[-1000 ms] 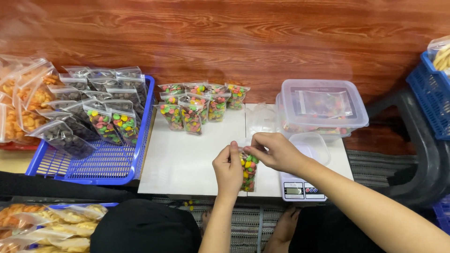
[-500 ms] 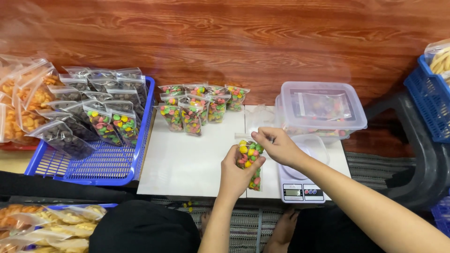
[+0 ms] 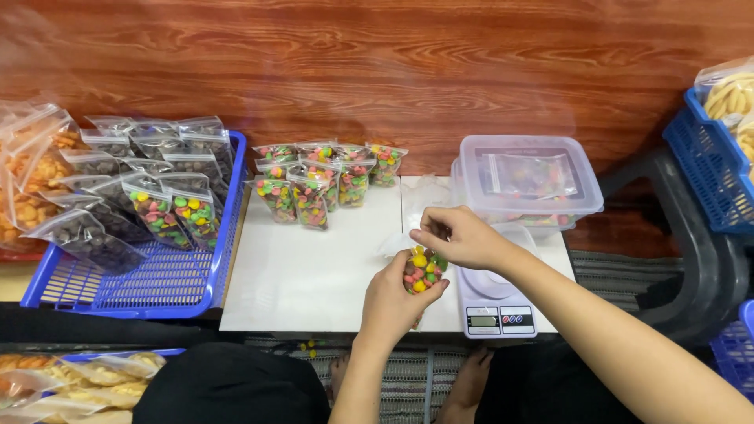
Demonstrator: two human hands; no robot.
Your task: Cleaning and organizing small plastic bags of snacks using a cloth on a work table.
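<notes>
My left hand [image 3: 397,302] cups a small clear bag of coloured candies [image 3: 422,272] from below, just above the white board [image 3: 314,275]. My right hand [image 3: 459,235] pinches the bag's top edge from above. Both hands hover beside a small white kitchen scale [image 3: 496,306] at the board's right end. A cluster of filled candy bags [image 3: 322,184] stands at the board's far edge.
A blue basket [image 3: 149,275] at left holds bags of dark and coloured sweets. A lidded clear plastic tub [image 3: 530,177] sits behind the scale. Orange snack bags [image 3: 31,173] lie far left, another blue crate [image 3: 711,161] far right. My bare feet [image 3: 471,381] show below.
The bag hung upright between both hands; now my left hand has shifted under it and cradles it, and my right hand has moved up and right along the top edge.
</notes>
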